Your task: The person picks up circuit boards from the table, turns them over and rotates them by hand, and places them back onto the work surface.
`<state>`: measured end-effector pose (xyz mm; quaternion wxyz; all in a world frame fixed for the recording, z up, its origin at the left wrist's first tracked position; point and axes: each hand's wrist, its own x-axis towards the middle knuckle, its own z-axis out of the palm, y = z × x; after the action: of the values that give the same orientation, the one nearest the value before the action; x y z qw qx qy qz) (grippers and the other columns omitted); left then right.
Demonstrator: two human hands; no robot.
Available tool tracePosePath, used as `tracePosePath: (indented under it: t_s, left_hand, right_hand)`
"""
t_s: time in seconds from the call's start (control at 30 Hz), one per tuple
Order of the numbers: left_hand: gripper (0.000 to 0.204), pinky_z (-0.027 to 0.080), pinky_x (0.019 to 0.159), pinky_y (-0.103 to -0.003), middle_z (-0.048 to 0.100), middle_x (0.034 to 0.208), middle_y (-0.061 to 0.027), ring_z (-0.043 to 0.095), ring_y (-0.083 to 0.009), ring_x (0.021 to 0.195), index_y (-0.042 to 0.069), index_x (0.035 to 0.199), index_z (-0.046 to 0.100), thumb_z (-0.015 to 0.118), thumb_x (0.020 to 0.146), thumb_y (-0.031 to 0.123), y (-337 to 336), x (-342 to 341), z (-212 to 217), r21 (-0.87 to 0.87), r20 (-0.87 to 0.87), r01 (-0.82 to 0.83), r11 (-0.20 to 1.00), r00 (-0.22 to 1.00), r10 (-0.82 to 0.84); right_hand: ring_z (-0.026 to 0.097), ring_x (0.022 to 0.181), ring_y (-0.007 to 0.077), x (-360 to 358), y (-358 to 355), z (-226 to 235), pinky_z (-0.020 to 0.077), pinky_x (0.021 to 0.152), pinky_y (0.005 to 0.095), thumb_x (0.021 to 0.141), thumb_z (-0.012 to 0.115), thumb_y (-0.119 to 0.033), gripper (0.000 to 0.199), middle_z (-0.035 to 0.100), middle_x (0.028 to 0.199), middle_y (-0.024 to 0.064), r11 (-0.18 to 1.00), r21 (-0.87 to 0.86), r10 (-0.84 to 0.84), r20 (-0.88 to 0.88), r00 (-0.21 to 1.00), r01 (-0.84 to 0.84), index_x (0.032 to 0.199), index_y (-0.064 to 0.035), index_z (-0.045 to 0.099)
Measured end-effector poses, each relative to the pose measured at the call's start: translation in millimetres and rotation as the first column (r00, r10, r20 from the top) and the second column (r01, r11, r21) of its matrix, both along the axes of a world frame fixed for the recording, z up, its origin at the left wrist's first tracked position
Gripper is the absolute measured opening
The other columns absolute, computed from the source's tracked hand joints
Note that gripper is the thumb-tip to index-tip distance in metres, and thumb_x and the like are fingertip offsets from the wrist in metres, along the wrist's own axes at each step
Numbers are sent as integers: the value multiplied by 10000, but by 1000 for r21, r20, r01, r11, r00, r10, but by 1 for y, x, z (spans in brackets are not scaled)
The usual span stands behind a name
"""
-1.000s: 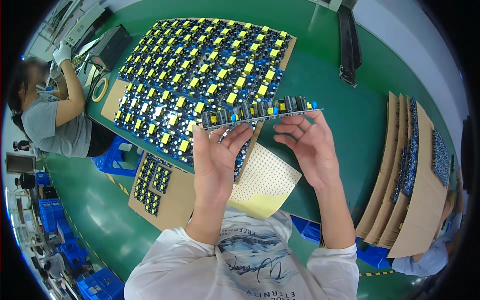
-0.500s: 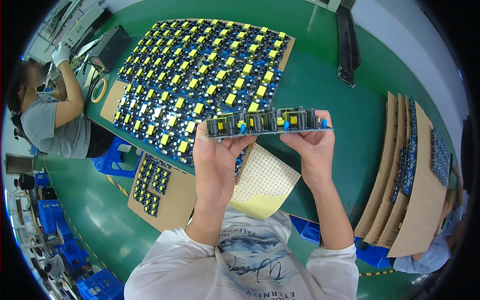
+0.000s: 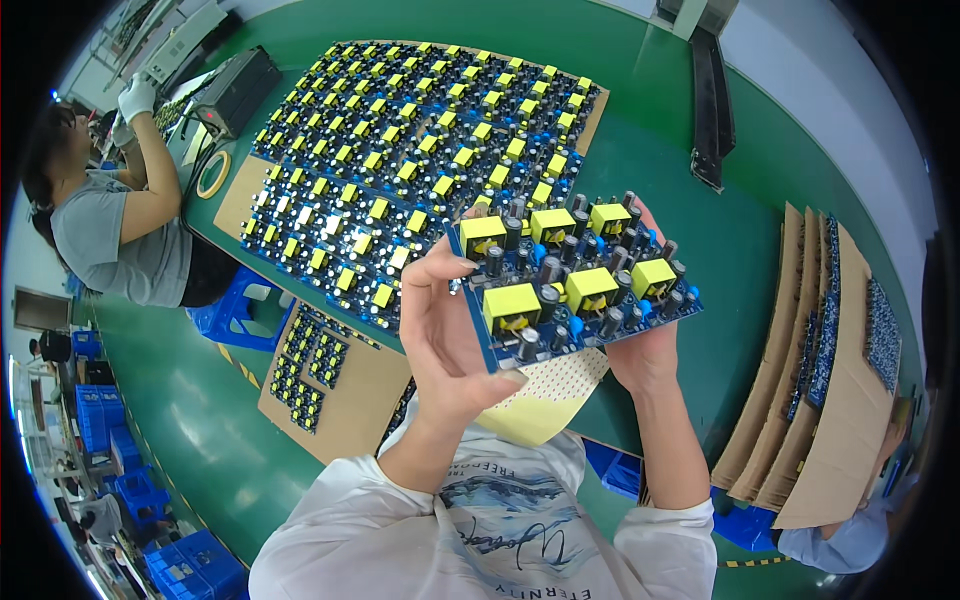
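Observation:
Between my two hands I hold up a blue circuit board panel [image 3: 560,350], its component side tilted toward me. Yellow transformers, dark capacitors and small blue discs stand on it in two rows. My left hand [image 3: 440,320] grips the panel's left edge, thumb at the lower corner and fingers at the upper part. My right hand [image 3: 645,350] holds the right end, its fingers mostly hidden behind and under the board. Below the panel lies a yellow-backed sheet of small labels [image 3: 540,405], partly covered by my hands and the board.
Many similar boards [image 3: 400,150] lie in rows on cardboard across the green table [image 3: 640,130]. A smaller group [image 3: 310,365] rests on cardboard at lower left. Upright cardboard sheets with boards [image 3: 830,380] stand at right. Tape roll [image 3: 213,175], black box [image 3: 235,95] and a gloved co-worker [image 3: 120,230] are left.
The panel was edge-on and has been tipped so its component face shows, and it sits lower. My left hand has shifted from beneath it to its left edge.

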<state>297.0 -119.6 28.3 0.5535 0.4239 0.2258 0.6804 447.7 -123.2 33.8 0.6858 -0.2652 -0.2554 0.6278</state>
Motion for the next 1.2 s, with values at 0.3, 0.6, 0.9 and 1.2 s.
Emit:
tracePosePath:
  t_s: [0.3,0.6,0.9,1.2]
  left_hand:
    - [834,298,1010,-426,259,1308,-276,354,-321,1210,67,1136,375,835,453,194,6,0,-1,315,-35,7,949,999,5]
    - [962,289,1017,-439,186,1352,-293,334,-338,1228,55,1264,302,821,464,183,2,1,3,356,-17,28,934,1000,-23]
    - [998,283,1024,-424,96,1391,-289,302,-326,1256,47,1356,189,750,542,181,-5,7,8,309,111,22,951,992,-59]
    - [1038,263,1033,-424,41,1409,-268,287,-323,1266,50,1382,119,731,557,193,-2,1,9,381,76,112,918,985,-152]
  right_hand:
    - [392,1205,237,-1,-10,6,347,1004,401,319,818,-500,1338,356,1325,103,987,-147,70,56,996,-61,1369,-33,133]
    - [383,1214,244,0,-6,6,341,1009,407,265,834,-489,1411,350,1331,111,985,-129,118,27,993,-114,1378,-42,91]
    - [422,1180,266,5,-5,1,383,962,426,542,703,-420,1064,383,1306,124,985,114,104,196,975,-128,1372,-72,137]
    - [411,1194,264,1,-7,11,342,1002,404,251,894,-383,1448,400,1292,134,992,-112,75,101,992,-64,1382,-30,61]
